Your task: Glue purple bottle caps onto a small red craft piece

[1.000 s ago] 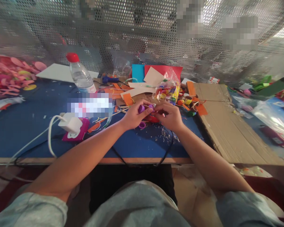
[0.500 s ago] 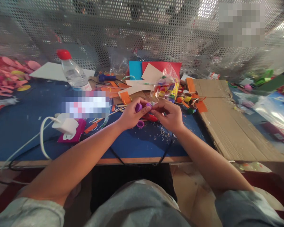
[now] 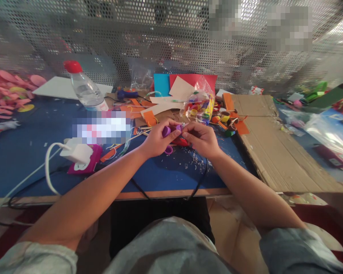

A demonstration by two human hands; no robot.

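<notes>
Over the blue table [image 3: 31, 152], my left hand [image 3: 157, 140] pinches a small purple ring-shaped piece [image 3: 166, 131] between thumb and fingers. My right hand [image 3: 201, 139] meets it from the right, fingers closed on another small purple bit [image 3: 178, 128] at the same spot. A further purple ring [image 3: 168, 150] lies on the table just below my left hand. Something red [image 3: 180, 142] lies under my hands, mostly hidden.
A clear bag of coloured rings [image 3: 200, 104] stands just behind my hands among orange strips and card sheets. A red-capped water bottle [image 3: 84, 89] is back left, a white charger [image 3: 76, 153] with cable at left, flat cardboard [image 3: 274, 140] at right. Perforated metal screen behind.
Both hands have stayed together on the purple pieces with small finger shifts. The view has drifted slightly, so things sit a little further left in the picture.
</notes>
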